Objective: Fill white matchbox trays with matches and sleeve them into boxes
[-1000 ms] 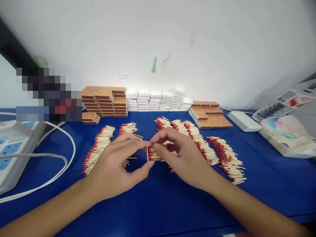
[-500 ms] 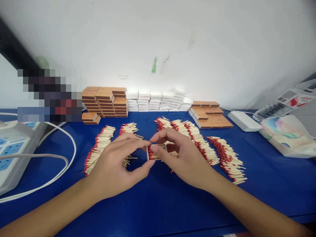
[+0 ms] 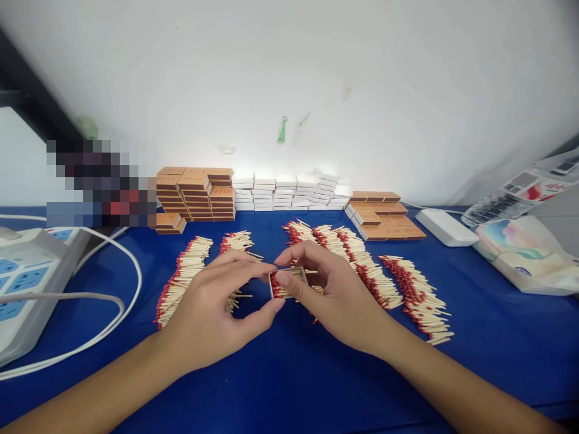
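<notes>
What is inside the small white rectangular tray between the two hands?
Red-headed wooden matches lie inside the small white rectangular tray, heads toward its left end. The right hand covers some; what lies beneath is hidden.

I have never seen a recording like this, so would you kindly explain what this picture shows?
There is no machine here, only a person wearing a camera on the head, which looks forward and down. The bare left hand holds a small white tray of red-tipped matches; the bare right hand has its thumb over those matches. Loose matches lie in rough rows on the blue table. Behind them stand stacked orange matchboxes and white boxes. A white power strip sits at the left.
</notes>
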### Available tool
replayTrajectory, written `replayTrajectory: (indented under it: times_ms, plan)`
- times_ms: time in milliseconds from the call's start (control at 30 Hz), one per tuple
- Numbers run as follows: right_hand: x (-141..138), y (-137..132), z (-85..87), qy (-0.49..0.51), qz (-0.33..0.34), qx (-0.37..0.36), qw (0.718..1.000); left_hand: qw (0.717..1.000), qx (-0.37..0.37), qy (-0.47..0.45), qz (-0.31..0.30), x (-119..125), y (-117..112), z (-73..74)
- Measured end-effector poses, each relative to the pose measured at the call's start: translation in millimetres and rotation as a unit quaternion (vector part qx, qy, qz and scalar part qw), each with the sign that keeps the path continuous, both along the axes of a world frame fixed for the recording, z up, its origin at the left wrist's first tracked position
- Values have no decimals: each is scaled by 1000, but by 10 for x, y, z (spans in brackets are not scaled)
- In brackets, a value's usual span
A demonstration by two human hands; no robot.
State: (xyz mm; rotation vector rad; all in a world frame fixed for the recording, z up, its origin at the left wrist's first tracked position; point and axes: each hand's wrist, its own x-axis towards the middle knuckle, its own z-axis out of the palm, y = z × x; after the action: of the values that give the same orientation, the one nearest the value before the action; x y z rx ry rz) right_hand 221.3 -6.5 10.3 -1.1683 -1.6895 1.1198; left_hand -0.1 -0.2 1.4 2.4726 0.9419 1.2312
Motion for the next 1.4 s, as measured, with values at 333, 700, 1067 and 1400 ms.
replayTrajectory:
  times_ms: [333, 700, 1067, 1400]
  plan:
    - [-11, -14, 15, -4, 6, 2, 1000, 1000, -4, -3, -10, 6, 0, 9]
    - [-25, 35, -3, 32, 7, -20, 999, 1000, 2, -5, -3, -10, 17, -3]
    - [-27, 32, -6, 40, 10, -18, 999, 1000, 2, -10, -9, -4, 26, -17]
    - [-40, 46, -36, 50, 22, -37, 998, 1000, 16, 2, -13, -6, 14, 1]
